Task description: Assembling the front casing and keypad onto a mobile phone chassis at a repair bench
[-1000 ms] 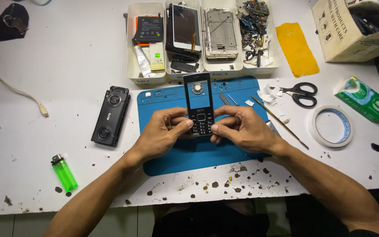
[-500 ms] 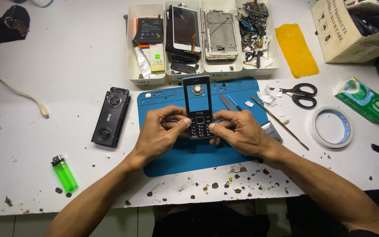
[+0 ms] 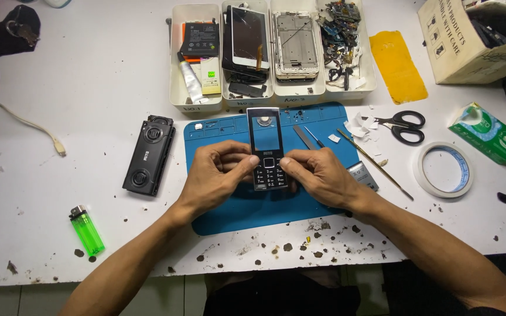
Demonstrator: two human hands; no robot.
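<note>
Both my hands hold a black keypad-phone front cover point(image 3: 266, 146) over a blue work mat point(image 3: 247, 210). The cover's screen window is empty, so the mat shows through it. My left hand point(image 3: 218, 175) grips the cover's lower left edge, thumb by the keypad. My right hand point(image 3: 317, 175) grips its lower right edge, thumb on the keypad side. The cover stands lengthwise, top end pointing away from me. A black phone body part point(image 3: 149, 154) lies left of the mat.
Several white trays point(image 3: 273, 52) of phone parts sit behind the mat. Tweezers point(image 3: 306, 137) and a thin metal tool point(image 3: 376, 164) lie on the mat's right. Scissors point(image 3: 402, 126), a tape roll point(image 3: 443, 169), a green tissue pack point(image 3: 484, 133), a cardboard box point(image 3: 464, 41) stand right; green lighter point(image 3: 86, 230) left.
The cover has been raised slightly and shifted; both thumbs have moved along its lower edges. The screen window now shows the mat through it.
</note>
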